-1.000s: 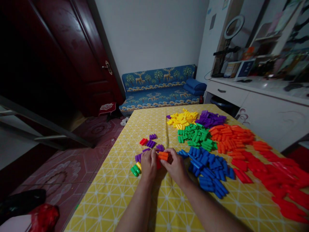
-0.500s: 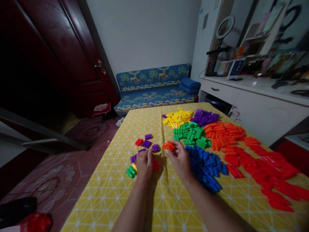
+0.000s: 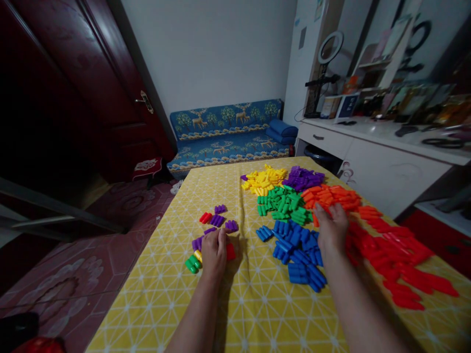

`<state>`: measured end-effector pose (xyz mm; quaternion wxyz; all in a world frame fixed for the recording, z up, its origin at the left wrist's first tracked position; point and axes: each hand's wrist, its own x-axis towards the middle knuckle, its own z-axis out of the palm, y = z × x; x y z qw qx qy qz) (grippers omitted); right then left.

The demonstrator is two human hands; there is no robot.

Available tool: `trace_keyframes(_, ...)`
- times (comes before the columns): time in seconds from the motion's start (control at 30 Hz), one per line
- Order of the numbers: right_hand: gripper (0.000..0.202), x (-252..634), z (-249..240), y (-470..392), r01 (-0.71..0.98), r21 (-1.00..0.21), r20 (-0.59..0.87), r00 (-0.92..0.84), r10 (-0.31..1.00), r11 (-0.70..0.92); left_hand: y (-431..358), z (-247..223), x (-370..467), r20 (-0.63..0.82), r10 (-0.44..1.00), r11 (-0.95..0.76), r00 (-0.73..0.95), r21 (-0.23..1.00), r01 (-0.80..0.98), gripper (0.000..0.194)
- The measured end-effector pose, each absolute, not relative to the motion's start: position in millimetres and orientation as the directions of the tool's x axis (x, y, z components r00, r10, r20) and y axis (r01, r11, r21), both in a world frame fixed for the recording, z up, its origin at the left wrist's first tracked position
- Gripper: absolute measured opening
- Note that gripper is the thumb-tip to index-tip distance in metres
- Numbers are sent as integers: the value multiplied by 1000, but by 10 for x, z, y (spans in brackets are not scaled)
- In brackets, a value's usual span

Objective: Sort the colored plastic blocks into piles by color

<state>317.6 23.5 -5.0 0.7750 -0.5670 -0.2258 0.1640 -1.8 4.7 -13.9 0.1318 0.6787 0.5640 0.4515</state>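
My left hand (image 3: 214,252) rests on the table with its fingers curled and closed; whatever it may hold is hidden. Around it lie purple ribbed plastic pieces (image 3: 218,220), a green piece (image 3: 193,264), a yellow piece (image 3: 197,255) and a red piece (image 3: 230,252). Over on the right, my right hand (image 3: 333,228) reaches to the near edge of the pile of orange pieces (image 3: 331,195). Its thumb and fingers are apart, with orange showing between them. Just left of that wrist is the pile of blue pieces (image 3: 299,247).
Piles of yellow (image 3: 265,179), purple (image 3: 303,178), green (image 3: 283,202) and red pieces (image 3: 401,260) spread over the yellow patterned tablecloth (image 3: 176,294). Beyond the table stand a blue sofa (image 3: 224,137) and, to the right, a white dresser (image 3: 390,162).
My right hand has moved right, from beside my left hand to the orange pile; the orange pieces it held are no longer seen in it. My left hand stays in place.
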Motion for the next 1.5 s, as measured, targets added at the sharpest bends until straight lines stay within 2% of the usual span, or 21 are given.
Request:
trace_keyframes(0.1,90,3151,-39,195,3,-955,153,859,489,295,45,-125,-2,471,880,-317,-59,675,666,42)
trace_keyframes(0.2,68,2797,60,107,62,-939,263,762,591,338,35,-64,-18,515,848,-277,-120,626,729,30)
trace_keyframes(0.33,39,2091,99,-50,125,-940,339,403,850,316,31,18,-161,547,784,-49,-292,525,850,27)
trace_keyframes(0.4,37,1778,15,-121,174,-926,368,225,902,334,34,24,-260,495,790,91,-363,490,867,33)
trace_keyframes(0.47,41,1548,-117,-173,243,-893,414,110,904,379,38,5,-339,412,830,164,-375,463,871,41)
trace_keyframes(0.57,55,1373,-292,-213,393,-819,450,-14,893,419,41,-34,-374,316,903,124,-293,459,880,51)
trace_keyframes(0.67,65,1344,-314,-238,512,-741,429,-137,893,434,44,-41,-328,297,944,-28,-140,498,867,44)
trace_keyframes(0.77,63,1367,-207,-271,585,-682,383,-225,896,439,53,-29,-275,311,949,-131,-59,555,821,35)
trace_keyframes(1.0,49,1388,-147,-287,649,-642,356,-218,909,407,80,-88,-249,250,964,-117,-90,703,701,28)
trace_keyframes(1.13,47,1383,-173,-286,676,-626,354,-198,914,389,97,-115,-254,280,955,-167,-94,774,611,23)
trace_keyframes(1.23,39,1376,-137,-295,684,-637,346,-159,925,356,89,-80,-244,292,945,-179,-145,837,517,23)
trace_keyframes(1.33,31,1380,-118,-273,577,-747,368,-56,928,331,48,-7,-194,311,944,-238,-111,873,426,27)
trace_keyframes(1.43,29,1408,-132,-229,347,-891,329,47,943,294,-8,50,-102,303,952,-296,36,888,351,34)
trace_keyframes(1.5,31,1431,-134,-210,193,-949,267,65,962,250,-34,58,-42,281,958,-287,62,916,280,37)
